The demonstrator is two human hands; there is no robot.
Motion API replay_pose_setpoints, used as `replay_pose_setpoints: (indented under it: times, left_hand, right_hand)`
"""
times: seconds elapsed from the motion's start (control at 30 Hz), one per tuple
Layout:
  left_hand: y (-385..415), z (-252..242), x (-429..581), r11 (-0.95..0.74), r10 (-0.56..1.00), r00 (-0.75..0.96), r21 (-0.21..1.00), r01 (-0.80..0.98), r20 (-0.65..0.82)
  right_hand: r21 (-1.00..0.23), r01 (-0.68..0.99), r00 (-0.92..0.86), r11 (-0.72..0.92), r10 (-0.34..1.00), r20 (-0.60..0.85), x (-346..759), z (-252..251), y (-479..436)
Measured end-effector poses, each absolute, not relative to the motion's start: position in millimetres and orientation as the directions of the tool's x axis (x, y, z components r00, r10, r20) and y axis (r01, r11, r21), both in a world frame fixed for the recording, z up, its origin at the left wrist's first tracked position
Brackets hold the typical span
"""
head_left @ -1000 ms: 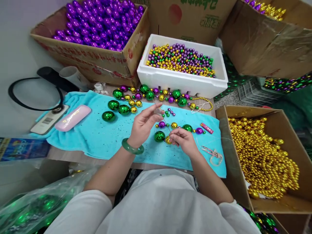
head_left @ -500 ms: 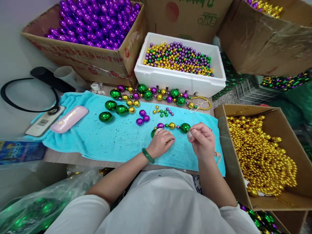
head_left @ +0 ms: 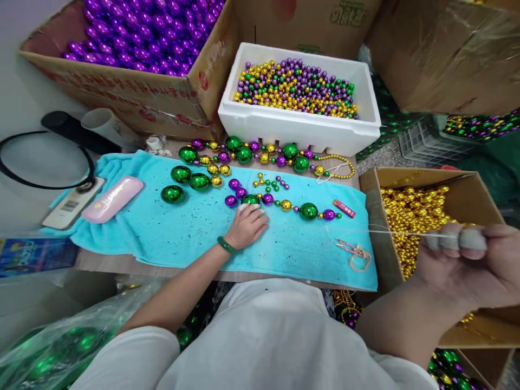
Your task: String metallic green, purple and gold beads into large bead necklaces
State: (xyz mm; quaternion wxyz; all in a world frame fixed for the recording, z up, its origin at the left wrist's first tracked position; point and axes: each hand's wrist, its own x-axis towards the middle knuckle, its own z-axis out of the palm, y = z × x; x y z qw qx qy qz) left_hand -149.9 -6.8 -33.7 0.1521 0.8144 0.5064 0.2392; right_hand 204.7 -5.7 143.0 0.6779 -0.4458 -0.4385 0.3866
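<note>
At the right edge my right hand [head_left: 467, 265] is closed, slightly blurred, its fingertips in white wraps. It grips a thin white string [head_left: 406, 233] that runs left across the towel. My left hand [head_left: 247, 226], with a green bangle, rests on the blue towel [head_left: 195, 233]. Its fingers are curled where the string appears to end, and a white-wrapped fingertip touches a large green bead [head_left: 250, 200]. From there a row of purple, gold and green beads [head_left: 286, 205] stretches right. Loose small beads [head_left: 272, 184] and three purple beads [head_left: 240, 193] lie beside it.
A finished-looking bead strand [head_left: 264, 157] lies behind, before a white foam box [head_left: 298, 122] of small beads. Cartons of purple beads [head_left: 138, 32] and gold beads [head_left: 414, 211] flank the table. A pink case [head_left: 114, 199] and tweezers-like tool [head_left: 351, 249] lie on the towel.
My right hand has swung far right, drawing out the string. My left hand has moved left; the bead row's right end, a small red packet and the tool now show.
</note>
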Motion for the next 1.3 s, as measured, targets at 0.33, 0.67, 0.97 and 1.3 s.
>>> replay_pose_setpoints:
  times: [0.33,0.67,0.97,1.3]
  left_hand:
    - [62.4,7.8,-154.8,-0.254,0.962,0.18,0.441,0.861,0.203]
    - [106.3,9.8,-110.2,0.036,0.982,0.022,0.299,0.954,-0.189]
    - [96.8,24.9,-129.5,0.084,0.991,0.023,0.748,0.658,-0.132]
    - [60.0,52.2,-153.4,0.278,0.952,0.071,0.744,-0.608,-0.298]
  right_hand:
    - [-0.965,-0.261,0.018,0.012,1.0,0.008,143.5,82.5,1.6]
    - [-0.983,-0.127,-0.117,-0.132,0.986,-0.117,110.1,49.9,-3.5]
    - [-0.997,0.039,-0.033,-0.067,0.997,-0.068,97.9,46.2,-2.3]
    - [-0.995,0.075,-0.032,-0.061,0.997,-0.064,82.0,33.6,-6.9]
